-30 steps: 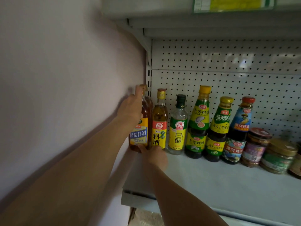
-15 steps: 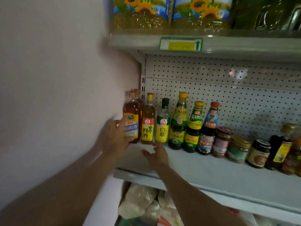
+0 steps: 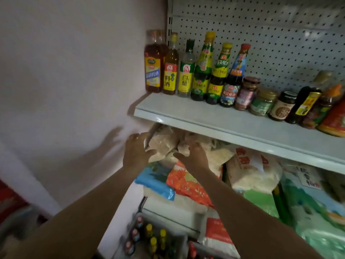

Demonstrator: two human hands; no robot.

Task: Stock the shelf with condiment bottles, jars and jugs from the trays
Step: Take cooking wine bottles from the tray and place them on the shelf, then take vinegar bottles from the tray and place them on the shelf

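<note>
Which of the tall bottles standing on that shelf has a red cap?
The dark sauce bottle with the blue label, sixth from the wall and just left of the jars. The white vinegar bottle has a dark cap; the two between them have yellow caps.

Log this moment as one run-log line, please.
phase: between placements | left hand: open, empty | right hand: open, empty | amber cooking-wine bottle with blue-yellow label: upright at left end of grey metal shelf

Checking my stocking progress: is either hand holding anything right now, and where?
Nothing is held. The left hand and right hand hang open below the shelf.
</note>
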